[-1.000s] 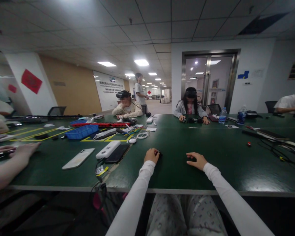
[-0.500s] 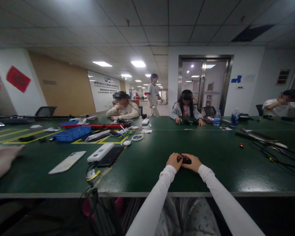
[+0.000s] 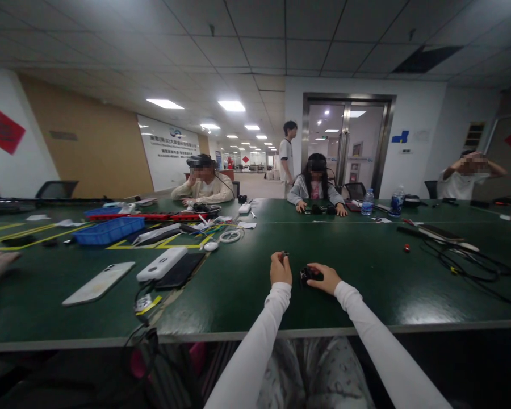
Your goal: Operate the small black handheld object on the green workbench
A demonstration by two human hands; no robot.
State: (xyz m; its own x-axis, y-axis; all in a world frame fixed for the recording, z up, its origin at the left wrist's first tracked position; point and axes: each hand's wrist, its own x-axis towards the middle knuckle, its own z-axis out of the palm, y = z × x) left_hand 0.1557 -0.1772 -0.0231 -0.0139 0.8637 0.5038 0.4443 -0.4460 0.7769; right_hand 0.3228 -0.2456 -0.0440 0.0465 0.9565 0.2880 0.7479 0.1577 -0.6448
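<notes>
My left hand [image 3: 280, 270] is raised a little above the green table [image 3: 238, 309], its fingers pinching a small dark piece [image 3: 285, 253] too small to name. To its right, my right hand [image 3: 327, 278] grips a small black blocky object [image 3: 305, 276] at the tabletop. A gap separates the two hands. The fingers partly cover the black object, so its exact kind is unclear.
On the left lie a white phone [image 3: 99, 283], a white power bank [image 3: 162, 264], a dark flat device [image 3: 181, 271] and a blue tray [image 3: 109, 231]. A small red item [image 3: 406, 248] and black cables [image 3: 468, 272] are rightward. Several people sit or stand beyond.
My hands, together on the black object before, have moved apart. The left now holds a small piece to the left; the right keeps the black object. The view has turned slightly right.
</notes>
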